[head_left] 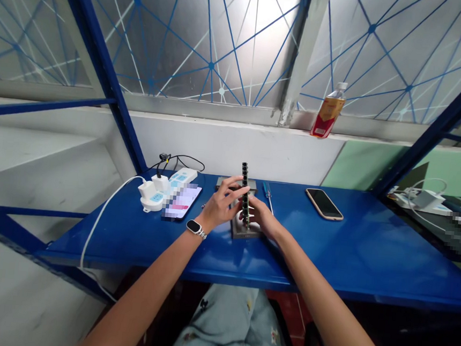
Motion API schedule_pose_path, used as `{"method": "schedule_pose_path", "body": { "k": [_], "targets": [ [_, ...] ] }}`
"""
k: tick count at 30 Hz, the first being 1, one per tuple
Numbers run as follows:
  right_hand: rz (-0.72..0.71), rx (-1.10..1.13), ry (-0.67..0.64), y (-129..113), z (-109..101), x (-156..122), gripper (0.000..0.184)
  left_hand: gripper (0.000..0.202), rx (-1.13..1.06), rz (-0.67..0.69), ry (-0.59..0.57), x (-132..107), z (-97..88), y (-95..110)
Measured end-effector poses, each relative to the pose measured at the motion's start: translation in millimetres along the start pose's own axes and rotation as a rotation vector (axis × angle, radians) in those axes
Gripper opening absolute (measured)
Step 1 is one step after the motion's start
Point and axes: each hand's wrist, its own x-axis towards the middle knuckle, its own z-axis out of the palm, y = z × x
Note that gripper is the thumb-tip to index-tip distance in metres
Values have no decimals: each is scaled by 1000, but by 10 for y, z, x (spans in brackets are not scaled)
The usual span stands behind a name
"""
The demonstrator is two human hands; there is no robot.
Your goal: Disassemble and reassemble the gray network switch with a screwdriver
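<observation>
Both hands hold a narrow green circuit board (245,193) upright on its edge, with a row of black ports along its upper part. My left hand (222,204) grips its left side, fingers curled round it, a smartwatch on the wrist. My right hand (262,214) pinches the lower right edge. The board stands over a grey metal casing (245,231) lying flat on the blue table (328,251). A second grey casing part (224,182) lies just behind the hands.
A white power strip (164,187) with plugs and a phone (181,202) lie to the left. A blue-handled screwdriver (268,195) and another phone (324,204) lie to the right. A bottle (327,114) stands on the window ledge. Blue frame posts flank the table.
</observation>
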Motion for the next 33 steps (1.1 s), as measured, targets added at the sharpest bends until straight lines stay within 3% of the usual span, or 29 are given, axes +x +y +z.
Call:
{"method": "schedule_pose_path", "body": {
  "k": [5, 9, 12, 15, 26, 28, 33],
  "targets": [
    [45, 162, 1, -41, -2, -9, 38, 48, 28, 1, -13, -15, 24, 6],
    [9, 200, 44, -71, 13, -24, 35, 64, -51, -99, 72, -24, 65, -7],
    [-2, 216, 83, -75, 24, -28, 37, 42, -116, -211, 123, -25, 52, -30],
    [-1, 237, 98, -71, 28, -26, 37, 12, -151, -252, 54, -20, 4, -39],
    [-26, 205, 131, -40, 22, -3, 41, 26, -227, -244, -62, -22, 9, 80],
    [-68, 165, 173, 11, 9, 26, 44, 28, -255, -316, -53, -39, 25, 56],
    [-231, -14, 320, 130, -82, 114, 46, 35, -449, -716, -28, -70, 73, -65]
  ]
}}
